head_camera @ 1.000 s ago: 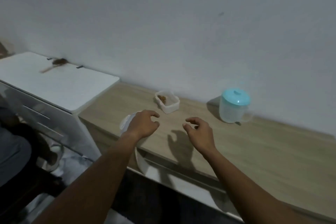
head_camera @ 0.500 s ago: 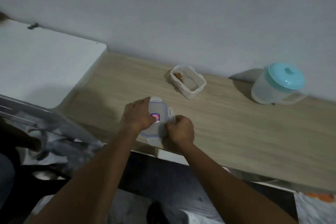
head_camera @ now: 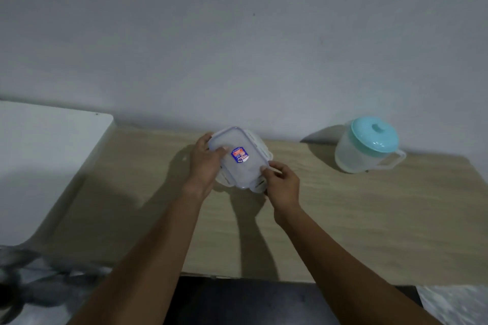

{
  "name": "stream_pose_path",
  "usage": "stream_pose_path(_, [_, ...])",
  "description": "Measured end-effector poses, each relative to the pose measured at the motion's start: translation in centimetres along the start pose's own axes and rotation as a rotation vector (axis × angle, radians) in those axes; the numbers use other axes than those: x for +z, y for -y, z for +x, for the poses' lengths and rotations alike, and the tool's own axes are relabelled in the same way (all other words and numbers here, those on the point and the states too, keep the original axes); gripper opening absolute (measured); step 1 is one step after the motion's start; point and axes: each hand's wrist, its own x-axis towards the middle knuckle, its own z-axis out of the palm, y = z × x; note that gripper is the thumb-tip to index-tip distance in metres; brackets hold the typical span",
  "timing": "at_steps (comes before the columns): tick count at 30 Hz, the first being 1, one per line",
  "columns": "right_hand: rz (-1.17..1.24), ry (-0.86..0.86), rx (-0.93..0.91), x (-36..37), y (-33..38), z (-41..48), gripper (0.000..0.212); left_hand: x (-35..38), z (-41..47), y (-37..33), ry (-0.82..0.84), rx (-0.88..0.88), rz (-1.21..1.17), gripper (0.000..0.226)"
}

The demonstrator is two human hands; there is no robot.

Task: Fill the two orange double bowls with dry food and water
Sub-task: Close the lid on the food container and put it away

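Moved back toward the wall, the lid is being clamped in the grip of left hand and right hand, likely for reclosing, pressing down being needed next.

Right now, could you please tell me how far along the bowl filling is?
Done: nothing I can confirm; no orange bowls are in view. In hand: the left hand and right hand grip the clear lid over the counter. Left: the lidded jug stands untouched.
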Motion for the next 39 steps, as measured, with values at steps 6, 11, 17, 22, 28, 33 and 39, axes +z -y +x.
stream_pose_path(6, [0.046,-0.093,0.083,0.3,0.8,6.6,0.013,3.2,4.9,0.2,-0.057,0.087,0.457,0.067])
stream_pose_path(11, [-0.02,-0.098,0.105,0.9,-0.7,8.6,0.018,3.1,6.6,0.3,-0.077,0.145,0.622,0.056])
stream_pose_path(17, [-0.018,-0.104,0.122,0.2,-1.5,9.3,0.01,3.2,4.9,0.5,-0.028,0.02,0.53,0.047])
stream_pose_path(22, [-0.156,-0.058,0.042,-3.3,-1.4,7.8,0.011,1.6,1.6,3.8,0.069,-0.155,0.321,0.045])
stream_pose_path(28, [-0.249,-0.084,0.02,-5.2,-2.0,5.5,0.007,1.0,-2.9,5.9,0.074,-0.265,0.117,0.037])
stream_pose_path(33, [-0.306,-0.05,0.002,-6.2,-2.8,3.8,0.003,0.3,-4.1,6.3,0.097,-0.311,0.108,0.034])
stream_pose_path(39, [-0.309,-0.084,0.025,-7.2,-4.2,1.8,0.009,0.0,-5.5,6.8,0.085,-0.351,0.035,0.025])
